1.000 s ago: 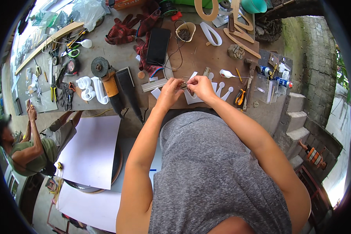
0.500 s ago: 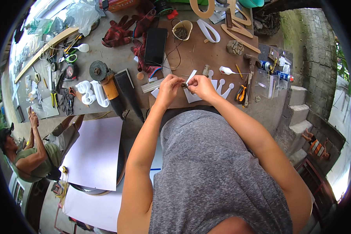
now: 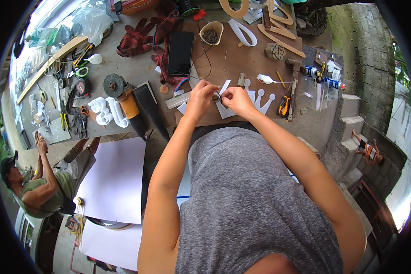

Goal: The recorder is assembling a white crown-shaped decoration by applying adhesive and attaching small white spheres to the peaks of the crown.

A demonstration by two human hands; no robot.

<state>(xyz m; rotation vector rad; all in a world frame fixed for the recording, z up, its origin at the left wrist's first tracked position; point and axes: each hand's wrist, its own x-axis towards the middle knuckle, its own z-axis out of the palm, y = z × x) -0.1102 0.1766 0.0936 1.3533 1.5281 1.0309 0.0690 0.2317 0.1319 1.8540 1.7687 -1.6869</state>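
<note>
Over the near edge of the workbench, my left hand (image 3: 201,98) and my right hand (image 3: 238,101) meet with fingertips pinched. Between them is a small dark piece (image 3: 216,97), mostly hidden by the fingers, its kind too small to make out. Under and beside the right hand lies a white crown-shaped cutout (image 3: 263,101) with round-tipped points. A white strip (image 3: 225,86) sticks up just beyond the fingers. Farther right rest a white thin-nozzled bottle (image 3: 266,79) and orange-handled pliers (image 3: 284,106).
An angle grinder (image 3: 127,102) and white cut letters (image 3: 107,111) lie left of my hands. Beyond them are a black phone (image 3: 180,52), red-black gloves (image 3: 136,39) and a cup of dark wiry material (image 3: 212,35). A hammer (image 3: 296,77) lies right. Another person (image 3: 50,182) is at left.
My hands stay close together, with the fingers shifting slightly around the small dark piece. The whole view has tilted a little. The distant person at right has changed arm position.
</note>
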